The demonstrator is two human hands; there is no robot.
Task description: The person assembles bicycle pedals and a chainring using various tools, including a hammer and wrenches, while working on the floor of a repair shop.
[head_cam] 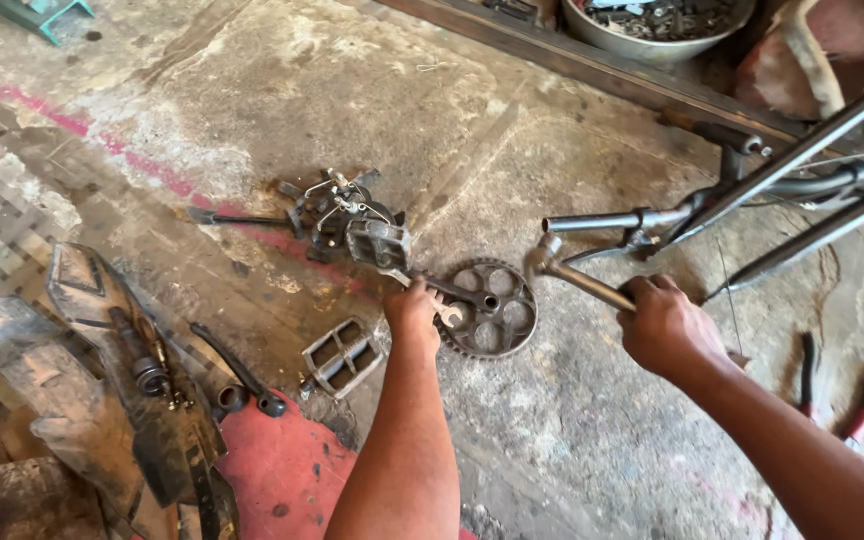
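The chainring [487, 308] with its crank arm [450, 292] lies flat on the concrete floor [572, 130], the crank's long axis running from the ring's centre up and left to the pedal [379, 243] at its end. The left hand [414, 312] is closed over a spanner [449, 316] at the ring's left edge, touching it. Just to the right, the right hand [664, 325] grips a hammer [570, 273] by the handle, its head hovering beside the ring's upper right rim (whether it touches, I cannot tell). The left hand is the nearer. A loose pedal [340, 356] lies lower left, pliers [860, 408] far right, and a bicycle frame [802, 190] upper right.
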